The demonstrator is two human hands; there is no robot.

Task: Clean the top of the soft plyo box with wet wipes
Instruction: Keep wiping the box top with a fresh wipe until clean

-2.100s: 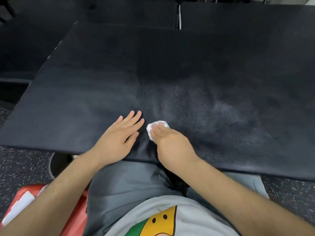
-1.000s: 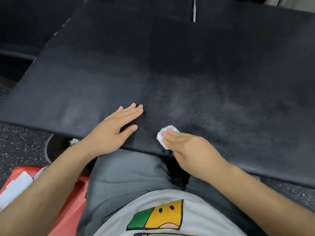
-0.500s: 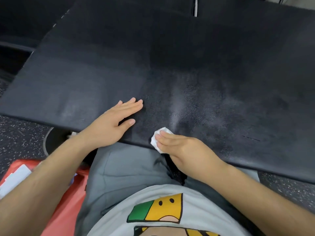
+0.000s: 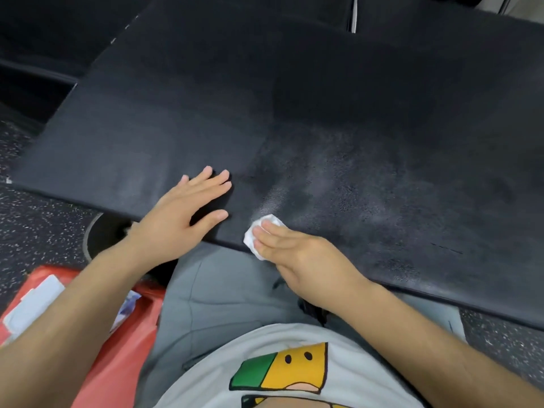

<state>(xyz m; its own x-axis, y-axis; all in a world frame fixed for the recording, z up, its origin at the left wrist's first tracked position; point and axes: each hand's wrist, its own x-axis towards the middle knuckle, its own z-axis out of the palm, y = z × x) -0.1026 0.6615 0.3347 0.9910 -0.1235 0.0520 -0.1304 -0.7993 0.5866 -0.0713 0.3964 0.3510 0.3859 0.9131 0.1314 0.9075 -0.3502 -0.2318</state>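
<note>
At the far left, on the speckled floor (image 4: pixel 44 225), stands a red container (image 4: pixel 112 363) with pale flat packs (image 4: pixel 32 304) in it; any print on them is too blurred to read. The left forearm crosses above it, running up and to the right from the lower left corner of the view. Just beyond, a dark round object (image 4: pixel 97 234) shows partly from under the near edge of the soft plyo box (image 4: pixel 353 113).

The left hand (image 4: pixel 182 213) lies palm down on the box top, just inside the near edge and left of its middle. Its fingers are straight and slightly spread, the thumb is held out to the right, and it grips nothing.

To its right, apart from the left thumb, sits the wet wipe (image 4: pixel 260 235), a small white crumpled wad right at the near edge of the box, with its lower part hanging just over that edge. The right hand (image 4: pixel 297 254) comes in from the right with the wrist beyond the edge and low. Its straight fingers lie together on top of the wipe and press it to the box. The thumb is out of sight.

Beyond the wipe and to its right, the black top carries a pale greyish sheen with streaks, while the left part is evenly dark. A thin dark scratch (image 4: pixel 447 248) sits near the near edge further right.

Below are grey trousers (image 4: pixel 223 307) and a light T-shirt (image 4: pixel 206 381) printed with a green block and a yellow block that bears two dot eyes.
</note>
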